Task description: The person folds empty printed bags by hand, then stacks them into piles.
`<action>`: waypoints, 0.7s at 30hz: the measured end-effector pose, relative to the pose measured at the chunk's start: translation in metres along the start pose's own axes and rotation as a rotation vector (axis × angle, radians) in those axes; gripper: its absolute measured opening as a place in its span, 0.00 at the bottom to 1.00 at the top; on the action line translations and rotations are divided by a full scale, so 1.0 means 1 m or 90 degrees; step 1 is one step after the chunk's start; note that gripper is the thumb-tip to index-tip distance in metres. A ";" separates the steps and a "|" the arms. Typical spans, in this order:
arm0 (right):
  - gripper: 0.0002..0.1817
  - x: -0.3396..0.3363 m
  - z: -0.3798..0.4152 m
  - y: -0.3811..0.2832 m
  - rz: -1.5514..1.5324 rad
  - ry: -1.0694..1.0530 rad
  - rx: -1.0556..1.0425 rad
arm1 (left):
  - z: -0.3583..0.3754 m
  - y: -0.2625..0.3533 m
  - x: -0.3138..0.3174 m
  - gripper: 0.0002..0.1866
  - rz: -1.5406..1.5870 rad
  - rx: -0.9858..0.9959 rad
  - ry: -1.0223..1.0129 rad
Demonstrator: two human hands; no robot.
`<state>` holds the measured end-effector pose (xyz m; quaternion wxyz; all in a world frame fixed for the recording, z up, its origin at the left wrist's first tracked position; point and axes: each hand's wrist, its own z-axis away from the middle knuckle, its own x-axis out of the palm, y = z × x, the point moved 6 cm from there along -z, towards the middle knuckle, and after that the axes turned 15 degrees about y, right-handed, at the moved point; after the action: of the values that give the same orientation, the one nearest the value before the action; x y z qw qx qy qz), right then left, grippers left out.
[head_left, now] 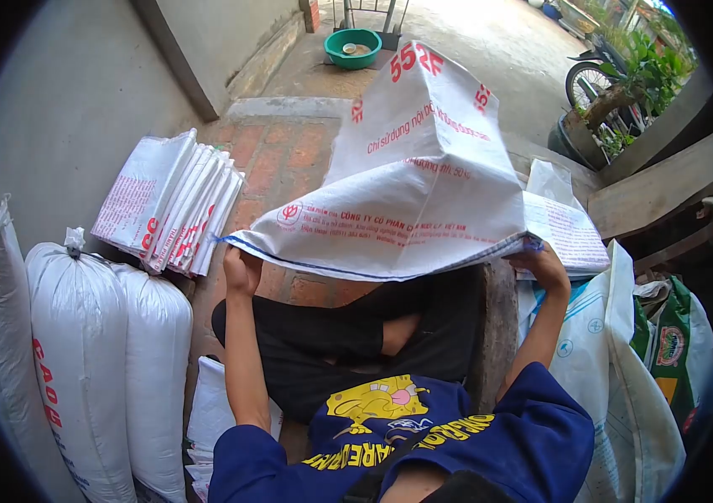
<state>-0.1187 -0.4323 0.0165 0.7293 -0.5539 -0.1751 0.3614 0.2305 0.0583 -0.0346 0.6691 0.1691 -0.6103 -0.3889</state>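
A white woven sack with red printing is spread out in front of me above my crossed legs, its far part raised and creased. Blue stitching runs along its near edge. My left hand is closed on the near-left corner of the sack. At the near-right corner, my right hand grips the same edge with bent fingers. The near edge sags a little between the two hands.
Folded sacks are stacked at the left by the wall, beside full white sacks. More folded sacks lie at the right on large bags. A green basin and a motorbike stand farther off.
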 end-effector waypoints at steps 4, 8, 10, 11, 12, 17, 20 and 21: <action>0.25 0.005 -0.034 -0.014 -0.009 0.020 -0.008 | -0.018 0.000 0.025 0.15 0.021 -0.011 0.014; 0.22 0.003 -0.179 -0.069 -0.144 -0.127 -0.241 | -0.102 0.003 0.114 0.15 0.079 -0.083 -0.129; 0.18 0.009 -0.239 -0.177 -0.397 -0.086 -0.249 | -0.153 0.039 0.208 0.12 -0.040 0.011 -0.019; 0.17 0.013 -0.249 -0.243 -0.570 -0.083 -0.322 | -0.183 0.064 0.258 0.11 -0.004 0.043 -0.087; 0.16 0.016 -0.261 -0.306 -0.722 -0.099 -0.405 | -0.158 0.097 0.320 0.11 0.101 0.066 -0.095; 0.17 0.015 0.019 -0.414 0.181 1.038 -1.115 | -0.011 0.222 0.438 0.15 0.366 0.392 -0.637; 0.17 0.010 0.033 -0.363 0.353 1.049 -1.001 | -0.030 0.219 0.378 0.15 0.340 0.395 -0.457; 0.18 0.010 0.026 -0.340 0.435 0.969 -1.088 | -0.037 0.211 0.350 0.15 0.331 0.379 -0.407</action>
<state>-0.0158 -0.4497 0.3411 -0.0929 -0.9498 0.2746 -0.1179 0.3153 -0.0704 0.3452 0.4461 0.0672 -0.8910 -0.0509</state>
